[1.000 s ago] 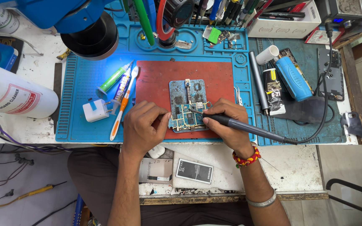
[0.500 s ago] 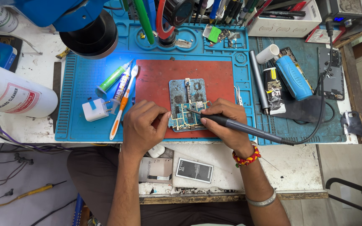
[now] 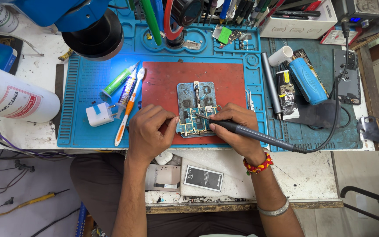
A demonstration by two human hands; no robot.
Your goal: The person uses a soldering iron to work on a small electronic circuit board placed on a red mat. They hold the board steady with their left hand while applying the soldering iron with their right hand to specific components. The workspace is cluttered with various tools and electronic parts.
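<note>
A phone circuit board [image 3: 197, 106] lies on a red mat [image 3: 163, 83] in the middle of a blue work mat [image 3: 84, 87]. My right hand [image 3: 237, 127] grips a dark corded soldering iron [image 3: 259, 136] like a pen, its tip resting on the board's middle. My left hand [image 3: 150, 131] sits at the board's left edge, thumb and forefinger pinched on what looks like a thin wire or tool whose end reaches the board. The board's lower part is partly hidden by both hands.
A white bottle [image 3: 14, 98] lies at left. A white plug adapter [image 3: 99, 115], a toothbrush [image 3: 128, 109] and tubes rest on the blue mat. A microscope head [image 3: 93, 30] hangs above. A blue case [image 3: 308, 81], a grey pen tool [image 3: 270, 85] and a phone battery [image 3: 203, 177] lie nearby.
Both hands stay on the board. The soldering iron tip has shifted only slightly across the board; nothing else has moved.
</note>
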